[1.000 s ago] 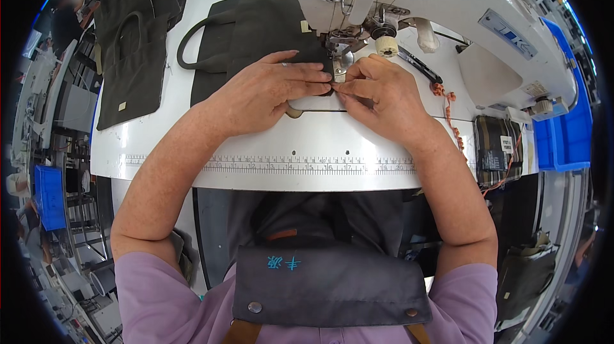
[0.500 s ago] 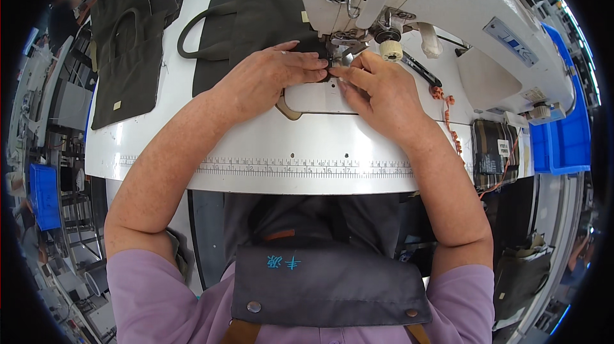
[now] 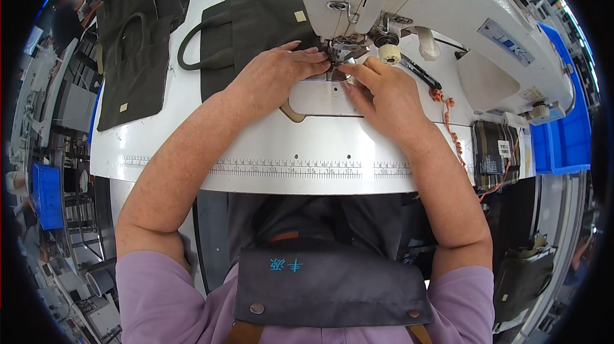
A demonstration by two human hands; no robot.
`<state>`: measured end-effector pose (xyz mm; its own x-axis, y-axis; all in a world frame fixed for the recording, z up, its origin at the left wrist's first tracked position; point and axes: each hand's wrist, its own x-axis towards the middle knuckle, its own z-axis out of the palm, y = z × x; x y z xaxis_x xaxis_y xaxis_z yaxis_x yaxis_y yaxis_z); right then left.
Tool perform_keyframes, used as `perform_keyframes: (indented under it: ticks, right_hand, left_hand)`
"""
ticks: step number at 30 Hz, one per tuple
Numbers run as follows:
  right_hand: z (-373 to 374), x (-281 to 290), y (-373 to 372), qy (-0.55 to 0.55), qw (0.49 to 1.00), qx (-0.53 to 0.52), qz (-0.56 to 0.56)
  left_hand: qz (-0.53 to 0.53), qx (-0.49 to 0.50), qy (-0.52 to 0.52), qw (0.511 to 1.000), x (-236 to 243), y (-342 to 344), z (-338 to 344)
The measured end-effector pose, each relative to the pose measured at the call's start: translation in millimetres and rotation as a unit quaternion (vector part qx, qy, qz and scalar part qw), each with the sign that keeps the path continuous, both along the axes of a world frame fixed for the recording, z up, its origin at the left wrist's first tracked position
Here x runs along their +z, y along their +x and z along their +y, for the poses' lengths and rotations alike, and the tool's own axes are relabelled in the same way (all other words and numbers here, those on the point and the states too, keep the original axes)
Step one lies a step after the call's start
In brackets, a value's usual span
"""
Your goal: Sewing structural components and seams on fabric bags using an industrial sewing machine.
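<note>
From the right hand, bare white tabletop lies passable at seven o'clock; the sewing machine blocks twelve, a slim black tool two, a coiled orange cord four

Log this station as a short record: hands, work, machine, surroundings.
Left hand: flat on dark cloth, fingertips near the needle area
Right hand: fingers bent beside the needle area; grip unclear
Work: dark cloth with loop handle, on white table
Machine: sewing machine, head over cloth's right edge
Left side: second dark cloth
Right side: black tool, orange cord, blue bin
Front edge: printed scale
</note>
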<state>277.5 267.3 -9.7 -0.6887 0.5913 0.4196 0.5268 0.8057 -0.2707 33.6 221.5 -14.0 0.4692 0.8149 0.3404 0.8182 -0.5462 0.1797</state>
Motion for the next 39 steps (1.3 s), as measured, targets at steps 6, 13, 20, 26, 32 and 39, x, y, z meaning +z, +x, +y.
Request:
perform_keyframes:
  ticks: [6,13,20,26,32,39]
  right_hand:
    - [-1.4,0.8,-1.8,0.011,1.0,-0.003,-0.003]
    - [3.4,-0.8,-2.4,-0.006,1.0,-0.007,0.009]
    - [2.9,-1.7,-4.0,0.024,1.0,0.007,0.004]
    - [2.5,-2.7,-4.3,0.04,0.999,0.016,0.016]
    - [2.9,-5.5,-4.9,0.049,0.999,0.002,0.01]
    - [1.2,-3.9,-4.5,0.051,0.999,-0.005,0.007]
  left_hand:
    - [0.026,-0.009,-0.031,0.999,11.0,-20.0,0.9]
    - [0.192,0.028,-0.012,0.981,20.6,-7.6,-11.3]
    - [0.237,0.066,0.014,0.969,16.9,8.6,-30.1]
    - [0.157,-0.041,-0.004,0.987,18.5,-4.9,-15.5]
    - [0.128,-0.013,-0.053,0.99,11.9,-2.4,-15.0]
    - [0.161,0.013,-0.027,0.987,9.9,2.2,-14.0]
